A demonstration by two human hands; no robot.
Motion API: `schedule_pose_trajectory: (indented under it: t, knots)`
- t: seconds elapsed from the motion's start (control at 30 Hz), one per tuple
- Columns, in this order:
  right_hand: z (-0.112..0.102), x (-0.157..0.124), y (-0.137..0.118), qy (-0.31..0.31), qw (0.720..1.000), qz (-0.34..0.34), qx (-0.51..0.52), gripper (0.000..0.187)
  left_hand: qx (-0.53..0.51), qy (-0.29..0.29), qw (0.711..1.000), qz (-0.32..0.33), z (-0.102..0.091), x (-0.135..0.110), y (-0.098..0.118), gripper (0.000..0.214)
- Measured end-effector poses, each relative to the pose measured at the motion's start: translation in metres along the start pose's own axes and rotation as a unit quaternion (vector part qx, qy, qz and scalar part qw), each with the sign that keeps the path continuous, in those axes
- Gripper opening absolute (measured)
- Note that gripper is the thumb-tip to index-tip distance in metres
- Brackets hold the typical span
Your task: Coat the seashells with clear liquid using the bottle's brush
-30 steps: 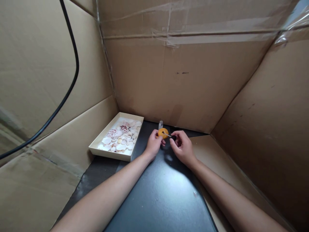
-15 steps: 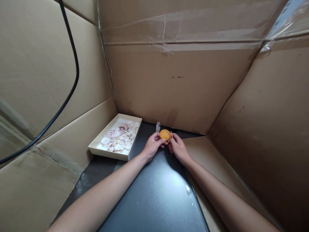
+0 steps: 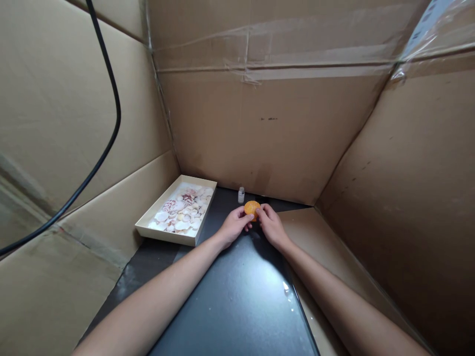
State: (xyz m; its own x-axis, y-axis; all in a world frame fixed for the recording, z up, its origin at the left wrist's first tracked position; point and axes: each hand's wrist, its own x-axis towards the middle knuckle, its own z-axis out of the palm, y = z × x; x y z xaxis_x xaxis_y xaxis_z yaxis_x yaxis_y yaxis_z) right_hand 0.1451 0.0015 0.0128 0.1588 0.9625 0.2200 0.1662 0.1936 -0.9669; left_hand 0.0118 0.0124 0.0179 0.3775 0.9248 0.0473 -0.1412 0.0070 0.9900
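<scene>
An orange shell [image 3: 252, 207] is held up between both hands at the far end of the black surface [image 3: 237, 296]. My left hand [image 3: 233, 225] pinches its left side with thumb and fingers. Closed fingers of my right hand [image 3: 270, 225] touch the shell's right edge; a thin brush seen earlier in that hand is hidden now. A small clear bottle [image 3: 241, 195] stands just behind the shell, open at the top.
A shallow cream tray [image 3: 148, 225] with several pale and reddish shells lies to the left. Cardboard walls [image 3: 282, 128] close in the back and both sides. A black cable [image 3: 111, 113] hangs across the left wall.
The brush, which touched the shell a second ago, has been drawn back and is out of sight. My right hand has closed in on the shell's right edge. The view has shifted slightly.
</scene>
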Motion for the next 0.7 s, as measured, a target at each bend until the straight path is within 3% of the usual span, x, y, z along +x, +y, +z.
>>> schedule_pose_trajectory:
  t: [0.13, 0.4, 0.5, 0.6, 0.7]
  knots:
    - [-0.002, 0.000, -0.001, 0.003, 0.999, -0.036, -0.031, 0.028, 0.005, -0.008, 1.000, -0.004, -0.001, 0.001, 0.000, 0.033]
    - [-0.007, 0.005, 0.002, -0.018, 0.998, 0.021, 0.060, 0.029, 0.114, -0.059, 0.990, -0.055, -0.002, -0.004, 0.008, 0.020]
    - [-0.008, 0.006, 0.002, -0.018, 0.998, 0.022, 0.064, 0.028, 0.246, -0.160, 0.953, -0.073, -0.004, -0.009, 0.027, 0.015]
    - [-0.006, 0.006, 0.003, -0.023, 0.997, 0.022, 0.067, 0.026, 0.381, -0.223, 0.895, -0.065, -0.004, -0.018, 0.052, 0.020]
    - [-0.005, 0.007, 0.005, -0.029, 0.997, 0.022, 0.069, 0.024, 0.443, -0.248, 0.861, -0.028, -0.003, -0.057, 0.056, 0.021]
